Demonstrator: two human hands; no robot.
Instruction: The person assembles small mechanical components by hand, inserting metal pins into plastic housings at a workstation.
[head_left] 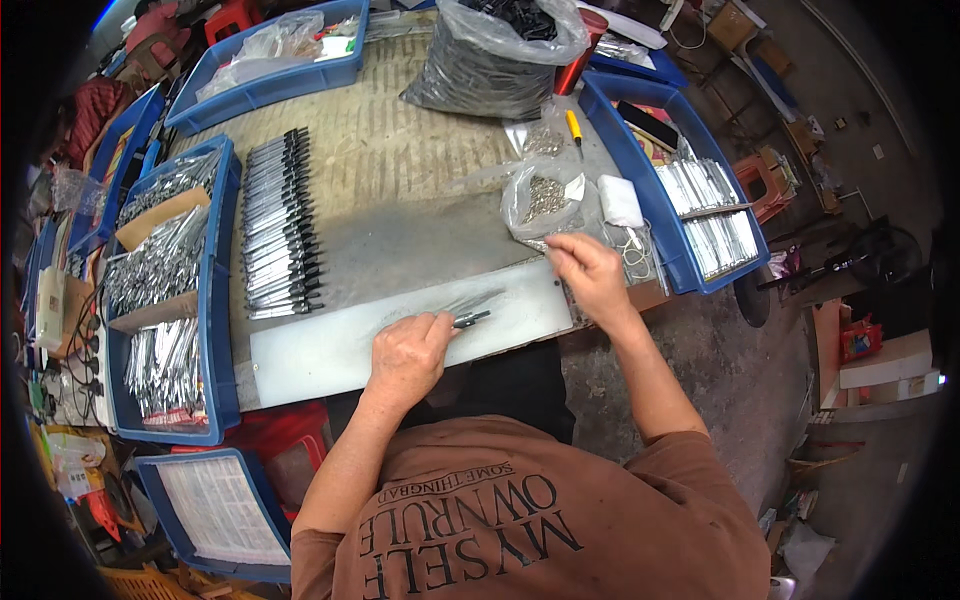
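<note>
My left hand (412, 350) is closed over a white board (310, 358) at the table's near edge. From its fingers a dark, narrow part (472, 319) sticks out to the right; the rest of it is hidden by the hand. My right hand (592, 278) is raised at the board's right end with thumb and forefinger pinched together. Whatever lies between those fingertips is too small to make out. Just beyond them, an open clear bag (520, 212) holds small metal pieces (547, 198). On the left, slim silver parts with black ends (275, 225) lie in a long row.
A blue bin (228, 290) of silver metal parts stands at the left. Another blue bin (690, 275) holds stacked silver parts at the right. Farther back are a large bag of black pieces (490, 60), a yellow-handled screwdriver (573, 125) and a white packet (620, 202).
</note>
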